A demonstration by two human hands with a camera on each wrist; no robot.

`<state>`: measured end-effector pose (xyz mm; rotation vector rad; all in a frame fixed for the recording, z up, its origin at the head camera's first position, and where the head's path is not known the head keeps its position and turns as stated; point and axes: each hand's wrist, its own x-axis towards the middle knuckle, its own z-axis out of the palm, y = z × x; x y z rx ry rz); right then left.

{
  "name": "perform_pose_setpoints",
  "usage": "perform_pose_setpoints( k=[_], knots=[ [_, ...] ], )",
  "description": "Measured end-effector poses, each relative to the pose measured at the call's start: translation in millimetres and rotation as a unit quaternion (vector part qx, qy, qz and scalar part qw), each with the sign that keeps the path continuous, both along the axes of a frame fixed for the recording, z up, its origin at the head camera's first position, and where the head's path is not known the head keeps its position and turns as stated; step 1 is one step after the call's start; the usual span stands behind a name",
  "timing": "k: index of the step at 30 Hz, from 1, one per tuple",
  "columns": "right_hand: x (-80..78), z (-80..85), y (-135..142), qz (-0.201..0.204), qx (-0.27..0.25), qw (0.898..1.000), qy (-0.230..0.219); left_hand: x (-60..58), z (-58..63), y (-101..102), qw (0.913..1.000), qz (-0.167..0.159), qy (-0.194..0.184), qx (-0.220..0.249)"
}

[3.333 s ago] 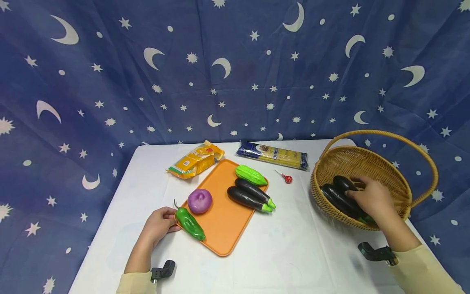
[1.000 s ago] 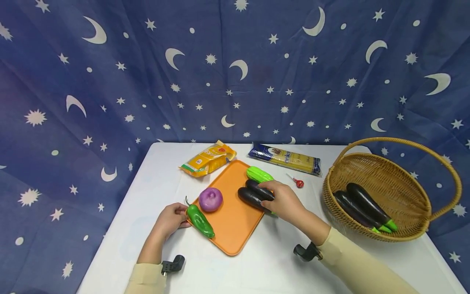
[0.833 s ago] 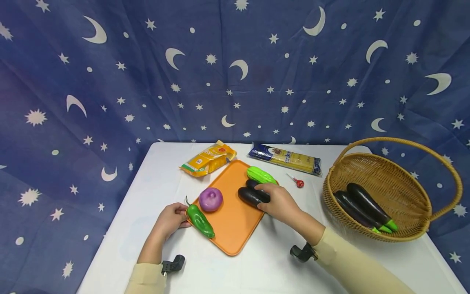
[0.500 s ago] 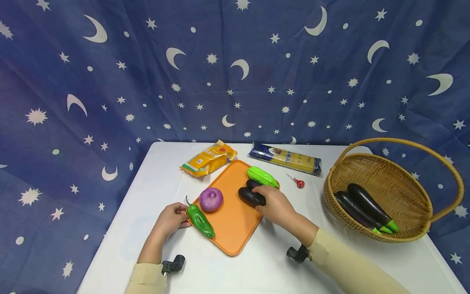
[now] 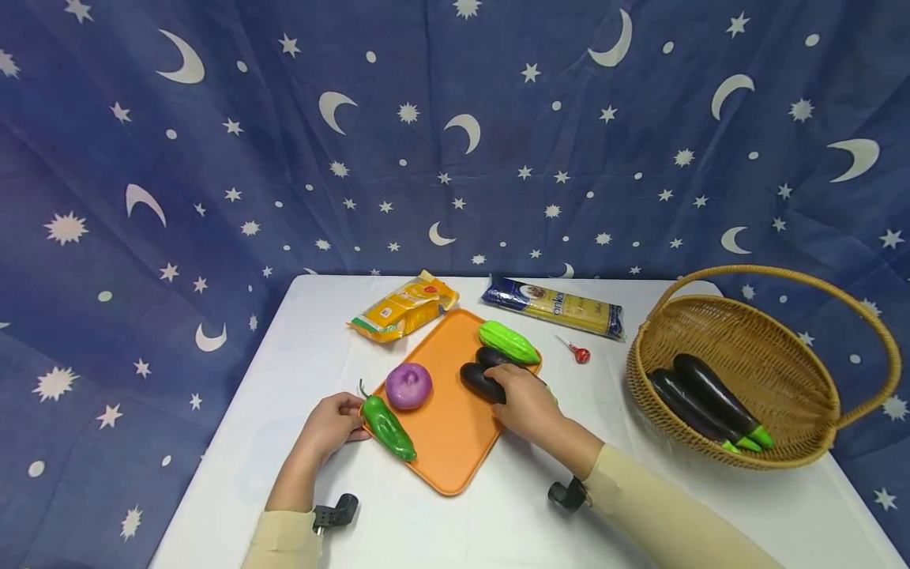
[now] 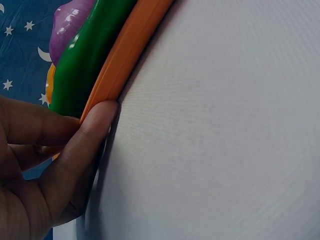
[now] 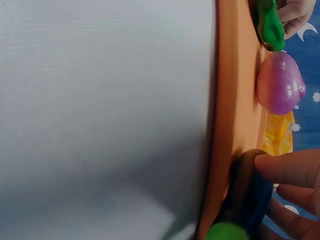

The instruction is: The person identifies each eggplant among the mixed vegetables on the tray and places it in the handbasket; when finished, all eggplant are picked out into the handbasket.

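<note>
An orange tray (image 5: 444, 450) lies mid-table, its left rim pinched between thumb and fingers of my left hand (image 5: 329, 428). Just inside that rim is a green pepper (image 5: 387, 429), with a purple onion (image 5: 408, 386) beyond it. My right hand (image 5: 526, 401) grips the nearer eggplant (image 5: 479, 382) at the tray's right side, thumb on its near flank in the right wrist view; its stem end is partly covered by the hand. Against it lies a second eggplant (image 5: 490, 357), and behind that a light green ridged gourd (image 5: 509, 341).
A wicker basket (image 5: 796, 356) with a tall handle stands at right, holding two eggplants (image 5: 714, 399). Along the back lie a yellow packet (image 5: 405, 307) and a spaghetti pack (image 5: 554, 307). A red lollipop (image 5: 581, 355) sits right of the tray.
My right hand has come from the basket to the tray and slid toward the nearer eggplant, closing on it. Two eggplants now lie uncovered in the basket. My left hand stays at the rim.
</note>
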<state>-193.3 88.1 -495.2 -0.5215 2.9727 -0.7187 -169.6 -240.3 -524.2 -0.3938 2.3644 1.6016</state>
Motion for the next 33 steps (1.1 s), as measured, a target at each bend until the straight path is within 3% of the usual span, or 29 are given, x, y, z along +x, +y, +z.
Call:
perform_pose_setpoints(
  k=[17,27,33],
  knots=[
    [0.9,-7.7,-5.2,-0.027,-0.003,1.000,-0.004,3.1,3.3,1.7,1.0000,0.004,0.001,-0.008],
    [1.7,4.1,-1.1,-0.055,-0.068,0.993,-0.073,3.1,2.6,0.8,1.0000,0.002,0.001,-0.007],
    [-0.2,12.1,4.7,-0.068,-0.107,0.988,-0.083,3.5,4.0,1.2,1.0000,-0.002,0.001,-0.010]
  ],
)
